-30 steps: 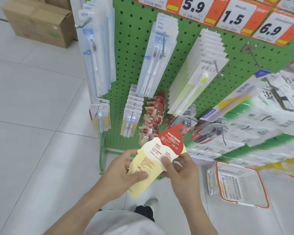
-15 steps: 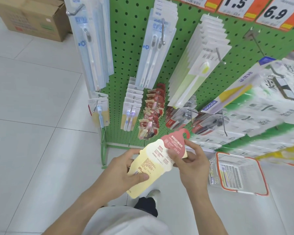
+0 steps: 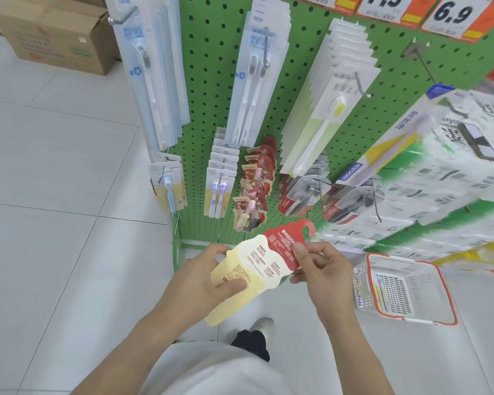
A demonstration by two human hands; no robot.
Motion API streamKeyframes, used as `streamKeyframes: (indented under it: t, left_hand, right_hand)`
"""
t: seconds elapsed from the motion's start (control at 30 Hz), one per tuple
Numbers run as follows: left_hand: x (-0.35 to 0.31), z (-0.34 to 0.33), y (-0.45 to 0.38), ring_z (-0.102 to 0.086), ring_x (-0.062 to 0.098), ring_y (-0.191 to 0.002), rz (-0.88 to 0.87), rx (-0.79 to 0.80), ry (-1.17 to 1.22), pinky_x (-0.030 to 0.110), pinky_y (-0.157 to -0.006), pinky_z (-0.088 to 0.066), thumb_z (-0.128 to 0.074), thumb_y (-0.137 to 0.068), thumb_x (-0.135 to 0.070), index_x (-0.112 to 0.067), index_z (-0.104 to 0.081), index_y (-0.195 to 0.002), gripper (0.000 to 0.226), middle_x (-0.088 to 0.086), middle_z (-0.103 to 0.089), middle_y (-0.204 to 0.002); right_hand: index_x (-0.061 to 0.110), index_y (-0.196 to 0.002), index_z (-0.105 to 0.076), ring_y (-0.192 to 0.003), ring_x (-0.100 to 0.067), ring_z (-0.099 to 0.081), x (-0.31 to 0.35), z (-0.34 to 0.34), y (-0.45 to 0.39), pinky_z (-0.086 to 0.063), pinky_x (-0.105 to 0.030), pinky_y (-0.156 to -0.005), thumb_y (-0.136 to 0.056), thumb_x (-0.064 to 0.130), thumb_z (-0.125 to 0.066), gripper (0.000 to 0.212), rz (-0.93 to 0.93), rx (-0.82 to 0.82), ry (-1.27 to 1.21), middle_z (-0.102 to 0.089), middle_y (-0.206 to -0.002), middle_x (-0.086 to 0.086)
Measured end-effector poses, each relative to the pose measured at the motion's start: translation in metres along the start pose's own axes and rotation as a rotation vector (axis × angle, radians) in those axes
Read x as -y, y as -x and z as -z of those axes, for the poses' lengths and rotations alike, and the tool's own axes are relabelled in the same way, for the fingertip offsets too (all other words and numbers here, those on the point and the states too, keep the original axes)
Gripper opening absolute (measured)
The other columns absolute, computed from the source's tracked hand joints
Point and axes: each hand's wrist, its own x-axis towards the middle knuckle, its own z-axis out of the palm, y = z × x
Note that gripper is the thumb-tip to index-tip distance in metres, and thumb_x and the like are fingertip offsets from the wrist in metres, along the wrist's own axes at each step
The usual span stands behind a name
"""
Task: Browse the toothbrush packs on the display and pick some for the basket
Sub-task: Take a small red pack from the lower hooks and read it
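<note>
**Reading the back of an ice-cream-shaped toothbrush pack before choosing**

The green pegboard display point(image 3: 388, 81) fills the far half of the view, its hooks carrying rows of hanging toothbrush packs: tall pale-blue ones at the far left, a white and yellow-green stack further right, and small red-backed packs point(image 3: 255, 183) low in the middle. To the right stands a stack of white and green wrapped goods point(image 3: 439, 195), blurred here. A cardboard box point(image 3: 52, 32) sits on the tiled floor at the far left.

The wire basket point(image 3: 448, 303) with its orange rim rests on the floor at the near right, well apart from the hands; something slim lies inside, probably a toothbrush pack, though the mesh makes it hard to tell.

Both hands hold one pack, the cream and red ice-cream-shaped card point(image 3: 254, 269), with its printed back facing up. The left hand point(image 3: 203, 280) grips the cream lower end, thumb pressed on the print and fingers curled beneath. The right hand point(image 3: 322, 269) pinches the red upper end just below the hook cut-out, thumb on top.

To do this step well, the card should be kept flat and steady, with both thumbs clear of the text. If it is wanted, one hand can let go while the other carries it right and lowers it into the basket rather than tossing it.
</note>
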Motion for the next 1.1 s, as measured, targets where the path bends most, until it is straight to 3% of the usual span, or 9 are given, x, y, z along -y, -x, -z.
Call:
streamKeyframes:
  t: [0.13, 0.27, 0.47, 0.57, 0.67, 0.77, 0.9, 1.0, 1.1]
  left_hand:
    - [-0.007, -0.006, -0.002, -0.057, -0.011, -0.096, -0.106, -0.078, 0.048, 0.018, -0.081, -0.048, -0.079, -0.082, -0.043, -0.053, -0.044, -0.126, 0.056, -0.024, -0.065, -0.102]
    - [-0.021, -0.011, -0.006, -0.067, 0.001, -0.085, -0.116, -0.157, 0.199, 0.033, -0.076, -0.057, -0.075, -0.089, -0.027, -0.050, -0.059, -0.104, 0.032, -0.023, -0.069, -0.093]
    - [-0.021, -0.016, -0.010, -0.067, -0.001, -0.087, -0.132, -0.229, 0.248, 0.030, -0.078, -0.057, -0.076, -0.089, -0.028, -0.043, -0.061, -0.106, 0.027, -0.021, -0.071, -0.092]
    - [-0.022, -0.024, -0.009, -0.049, -0.010, -0.117, -0.204, -0.333, 0.096, 0.014, -0.095, -0.042, -0.078, -0.084, -0.040, -0.044, -0.048, -0.130, 0.055, -0.023, -0.052, -0.127]
    - [-0.033, -0.033, -0.005, -0.036, 0.003, -0.135, -0.393, -0.429, 0.002, 0.019, -0.109, -0.034, -0.072, -0.088, -0.037, -0.030, -0.047, -0.142, 0.060, -0.012, -0.037, -0.142]
    - [-0.035, -0.046, -0.004, -0.033, 0.017, -0.143, -0.507, -0.348, -0.180, 0.035, -0.115, -0.034, -0.055, -0.092, -0.040, -0.019, -0.048, -0.146, 0.059, -0.002, -0.035, -0.154]
    - [-0.024, -0.063, -0.008, -0.006, 0.012, -0.156, -0.454, -0.126, -0.288, 0.025, -0.124, -0.012, -0.045, -0.091, -0.048, -0.019, -0.023, -0.159, 0.077, -0.001, -0.014, -0.168]
    - [-0.027, -0.055, -0.015, -0.033, 0.010, -0.148, -0.500, -0.119, -0.248, 0.010, -0.116, -0.019, -0.064, -0.095, -0.024, -0.018, -0.040, -0.154, 0.064, -0.001, -0.037, -0.160]
    - [-0.032, -0.039, -0.021, -0.067, 0.002, -0.101, -0.454, -0.131, -0.194, 0.008, -0.081, -0.047, -0.067, -0.095, -0.019, -0.036, -0.059, -0.138, 0.046, -0.019, -0.073, -0.115]
  right_hand:
    - [0.003, -0.086, -0.069, -0.049, -0.015, -0.064, 0.003, -0.006, 0.007, -0.053, -0.023, -0.048, -0.088, 0.011, -0.075, 0.010, 0.049, 0.100, 0.008, -0.075, -0.069, -0.011]
    - [0.011, -0.091, -0.071, -0.067, -0.026, -0.070, 0.000, -0.014, 0.012, -0.058, -0.033, -0.055, -0.081, 0.025, -0.077, 0.019, 0.113, 0.197, 0.032, -0.077, -0.079, -0.007]
    - [0.021, -0.107, -0.071, -0.073, -0.028, -0.063, -0.005, -0.011, 0.010, -0.062, -0.037, -0.063, -0.089, 0.004, -0.076, 0.026, 0.156, 0.253, 0.067, -0.075, -0.084, -0.008]
    - [0.020, -0.105, -0.073, -0.070, -0.028, -0.064, -0.006, -0.014, 0.011, -0.060, -0.034, -0.062, -0.088, 0.002, -0.075, 0.024, 0.142, 0.190, 0.004, -0.072, -0.076, -0.005]
    - [0.015, -0.106, -0.073, -0.071, -0.025, -0.065, -0.006, -0.019, 0.013, -0.061, -0.037, -0.064, -0.090, 0.001, -0.073, 0.022, 0.137, 0.151, -0.070, -0.073, -0.077, -0.001]
    - [0.011, -0.105, -0.071, -0.071, -0.022, -0.066, -0.004, -0.024, 0.013, -0.060, -0.042, -0.064, -0.091, -0.003, -0.071, 0.020, 0.116, 0.115, -0.159, -0.075, -0.085, -0.008]
    - [-0.001, -0.103, -0.064, -0.073, -0.025, -0.071, -0.001, -0.026, 0.015, -0.059, -0.035, -0.065, -0.092, -0.004, -0.068, 0.012, -0.036, 0.092, -0.345, -0.072, -0.084, -0.013]
    - [0.001, -0.105, -0.064, -0.082, -0.030, -0.072, 0.000, -0.029, 0.013, -0.060, -0.040, -0.073, -0.091, 0.004, -0.073, 0.018, -0.021, 0.061, -0.308, -0.071, -0.093, -0.021]
    - [0.016, -0.104, -0.070, -0.092, -0.033, -0.072, -0.005, -0.032, 0.007, -0.060, -0.044, -0.085, -0.084, 0.032, -0.082, 0.029, 0.031, 0.090, -0.219, -0.074, -0.093, -0.012]
